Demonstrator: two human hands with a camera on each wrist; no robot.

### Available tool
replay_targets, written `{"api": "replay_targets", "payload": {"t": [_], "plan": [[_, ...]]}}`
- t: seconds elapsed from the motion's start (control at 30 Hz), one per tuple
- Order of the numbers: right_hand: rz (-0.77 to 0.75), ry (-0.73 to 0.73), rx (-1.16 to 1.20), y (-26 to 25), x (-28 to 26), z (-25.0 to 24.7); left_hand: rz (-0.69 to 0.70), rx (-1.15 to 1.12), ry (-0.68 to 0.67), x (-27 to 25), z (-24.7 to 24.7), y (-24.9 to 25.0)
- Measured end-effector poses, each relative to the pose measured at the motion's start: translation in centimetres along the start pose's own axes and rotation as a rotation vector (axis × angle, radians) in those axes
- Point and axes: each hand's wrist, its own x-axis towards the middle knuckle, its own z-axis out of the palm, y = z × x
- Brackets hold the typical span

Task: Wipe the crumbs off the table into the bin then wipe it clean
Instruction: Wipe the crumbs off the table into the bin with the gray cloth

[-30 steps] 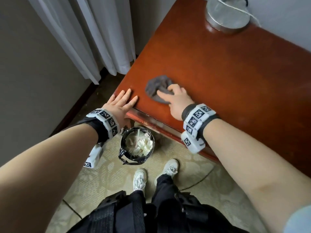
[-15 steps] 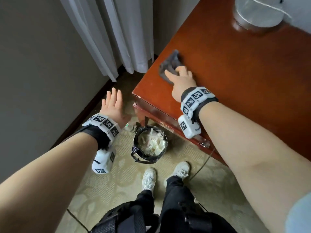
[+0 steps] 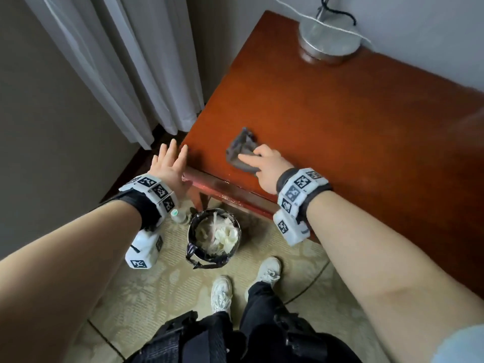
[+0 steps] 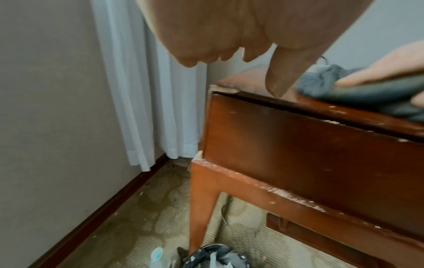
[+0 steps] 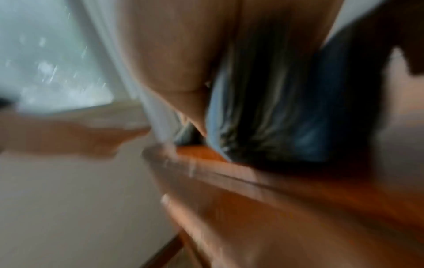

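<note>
I'm seeing a red-brown table [image 3: 327,121], glossy, with pale chipped patches along its front edge. On it, a dark grey cloth [image 3: 242,150]. Below, the bin [image 3: 213,233] wears a black liner [image 3: 207,258] around cream-white scraps. The floor [image 3: 162,289] is beige-olive with a faint paler floral pattern. White curtain [image 3: 125,64], greyish-beige wall [image 3: 39,132], dark brown skirting. Both wristbands [image 3: 301,188] are white with black square markers over black straps. White shoes [image 3: 221,293], black trousers. A silver lamp base [image 3: 330,38], crossed by a white cord and a black one.
</note>
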Motion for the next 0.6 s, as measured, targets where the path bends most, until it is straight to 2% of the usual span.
{"api": "replay_targets", "payload": {"t": [0.13,0.23,0.3,0.33,0.4,0.47,0.5,0.53,0.57,0.6], "plan": [[-0.085,-0.091,0.031,2.6,-5.0,3.1,0.130,0.086,-0.037,1.2,0.4,4.5],[0.018,-0.155,0.008,7.0,-9.7,2.8,0.231,0.168,-0.111,1.2,1.0,7.7],[0.157,-0.082,0.097,9.9,-13.2,2.0,0.265,0.204,-0.152,1.1,1.4,9.3],[0.230,0.003,0.160,11.2,-14.8,1.4,0.273,0.212,-0.170,1.1,1.5,9.9],[0.466,0.293,0.276,13.8,-17.5,0.0,0.288,0.230,-0.205,1.1,1.8,10.8],[0.804,0.582,0.339,16.1,-19.0,-1.1,0.298,0.256,-0.217,1.1,2.2,11.5],[0.981,0.607,0.350,16.9,-19.3,-1.0,0.299,0.268,-0.214,1.1,2.3,11.8],[1.116,0.557,0.363,17.4,-19.2,-0.7,0.294,0.273,-0.209,1.0,2.5,12.0],[1.181,0.482,0.375,17.3,-19.0,-0.1,0.287,0.271,-0.205,0.8,2.6,12.1],[1.171,0.421,0.357,16.7,-18.5,0.6,0.281,0.265,-0.203,0.7,2.6,12.2]]}}
